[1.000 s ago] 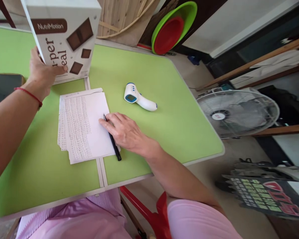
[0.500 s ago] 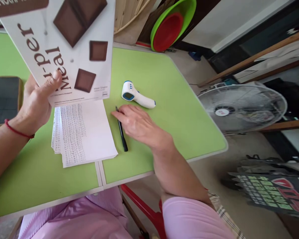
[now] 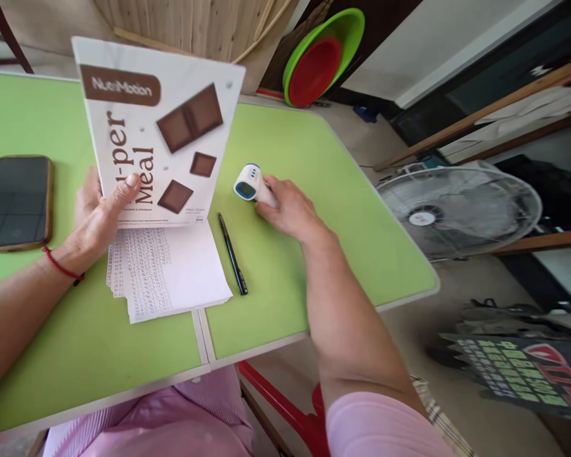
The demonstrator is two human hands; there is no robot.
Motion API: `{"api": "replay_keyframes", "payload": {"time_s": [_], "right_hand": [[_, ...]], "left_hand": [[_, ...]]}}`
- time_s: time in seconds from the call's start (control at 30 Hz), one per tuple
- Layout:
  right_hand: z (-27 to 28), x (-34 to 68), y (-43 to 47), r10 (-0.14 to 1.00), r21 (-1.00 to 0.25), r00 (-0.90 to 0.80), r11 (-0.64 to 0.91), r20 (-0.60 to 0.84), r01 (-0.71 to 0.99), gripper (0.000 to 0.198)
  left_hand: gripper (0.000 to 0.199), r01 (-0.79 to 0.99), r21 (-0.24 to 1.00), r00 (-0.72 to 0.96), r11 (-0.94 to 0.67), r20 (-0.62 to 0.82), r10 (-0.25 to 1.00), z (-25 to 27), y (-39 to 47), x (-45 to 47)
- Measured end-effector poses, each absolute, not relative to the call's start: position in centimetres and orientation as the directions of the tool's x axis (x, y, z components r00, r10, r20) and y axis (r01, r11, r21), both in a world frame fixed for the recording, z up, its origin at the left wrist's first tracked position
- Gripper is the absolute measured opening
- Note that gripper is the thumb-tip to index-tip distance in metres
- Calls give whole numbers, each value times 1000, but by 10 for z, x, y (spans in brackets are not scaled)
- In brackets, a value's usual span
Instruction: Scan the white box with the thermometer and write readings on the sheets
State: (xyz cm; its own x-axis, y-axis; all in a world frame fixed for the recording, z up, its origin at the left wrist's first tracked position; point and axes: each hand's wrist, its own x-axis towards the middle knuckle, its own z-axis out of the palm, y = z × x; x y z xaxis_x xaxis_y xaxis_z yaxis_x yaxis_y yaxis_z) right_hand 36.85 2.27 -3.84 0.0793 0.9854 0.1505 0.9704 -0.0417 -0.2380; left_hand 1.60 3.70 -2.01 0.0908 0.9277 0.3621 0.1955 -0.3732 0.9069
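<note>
My left hand point(image 3: 99, 212) grips the lower left side of a white meal-shake box point(image 3: 145, 139) printed with chocolate squares, thumb across its front. The box stands tilted over the top part of a stack of handwritten paper sheets point(image 3: 185, 273). To the right, my right hand point(image 3: 290, 206) has its fingers wrapped round the handle of a white and blue infrared thermometer point(image 3: 247, 184), which lies on the green table point(image 3: 361, 254). Between the papers and that hand lies a black pen point(image 3: 232, 254).
A smartphone point(image 3: 19, 202) in a brown case lies on the table's left side. Beyond the right edge stands a fan point(image 3: 461, 212). Green and red basins point(image 3: 314, 70) lean past the far edge, and a red stool point(image 3: 285, 400) is below the front edge.
My right hand has moved from beside the pen to the thermometer and closed round its handle. The box in my left hand has come lower and to the right in view.
</note>
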Motion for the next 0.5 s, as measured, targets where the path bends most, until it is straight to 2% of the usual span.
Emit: {"api": "replay_keyframes", "payload": {"time_s": [0.1, 0.17, 0.23, 0.3, 0.4, 0.5], "right_hand": [[-24, 351, 16, 956, -406, 196, -94, 217, 909, 47], [-5, 328, 3, 918, -599, 221, 22, 329, 800, 38], [15, 297, -16, 893, -799, 224, 207, 389, 565, 33], [26, 263, -36, 938, -912, 114, 281, 326, 299, 32], [23, 219, -60, 978, -987, -146, 136, 147, -84, 27], [5, 197, -67, 976, -950, -211, -17, 51, -310, 27]], "left_hand": [[63, 184, 924, 59, -334, 329, 942, -17, 34, 16], [70, 209, 929, 53, -305, 301, 952, -14, 32, 17], [77, 241, 927, 70, -286, 278, 958, -13, 31, 17], [77, 262, 921, 79, -287, 276, 958, -11, 30, 16], [71, 284, 918, 66, -277, 270, 961, -11, 30, 16], [69, 320, 910, 57, -265, 261, 964, -11, 30, 17]]}}
